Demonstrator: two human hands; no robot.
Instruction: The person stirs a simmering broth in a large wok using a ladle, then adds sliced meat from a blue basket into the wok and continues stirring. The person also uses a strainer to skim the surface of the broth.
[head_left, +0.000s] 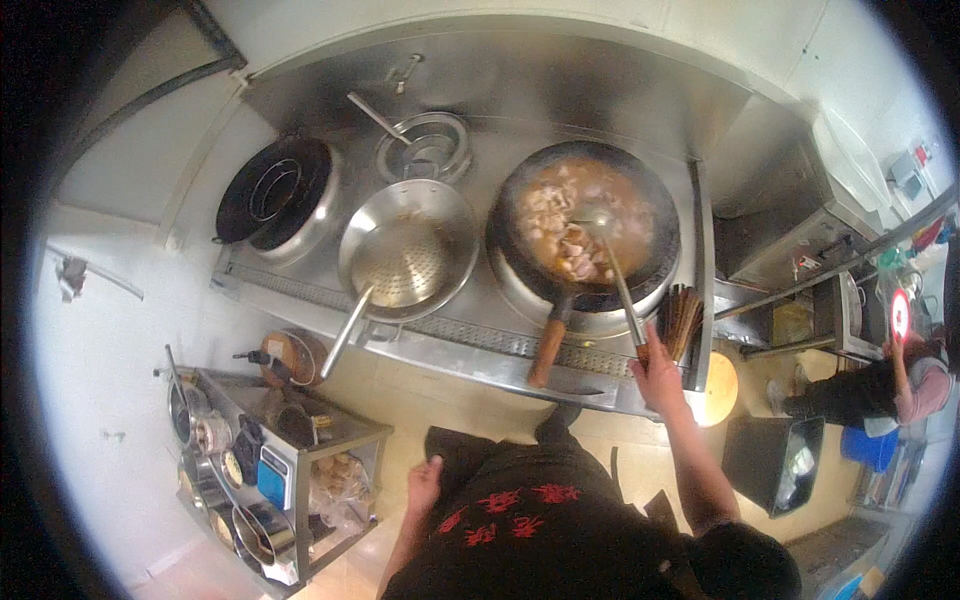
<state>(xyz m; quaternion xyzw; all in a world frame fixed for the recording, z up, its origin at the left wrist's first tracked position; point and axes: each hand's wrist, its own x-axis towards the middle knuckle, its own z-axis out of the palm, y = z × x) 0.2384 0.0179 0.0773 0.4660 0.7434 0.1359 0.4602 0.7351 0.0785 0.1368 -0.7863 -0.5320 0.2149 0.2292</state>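
Observation:
My right hand (660, 375) is closed around the handle of a metal ladle (621, 289). The ladle's bowl rests among pale chunks of meat in brown, steaming liquid (630, 225). These fill a black wok (664, 262), seated on the right burner, whose wooden handle (547, 352) points toward me. My left hand (425, 480) hangs low beside my dark apron (510, 495), fingers curled; whether it holds the cloth cannot be told. Left of the wok, a perforated skimmer (401, 262) lies across a steel basin (457, 255).
An empty-looking black wok (315, 176) leans on the left burner. Behind the basin stands a steel pot (454, 142) with a utensil. A bundle of thin sticks (682, 315) stands at right. Seasoning containers (214, 435) crowd a low steel table (352, 435). Another person (922, 394) is far right.

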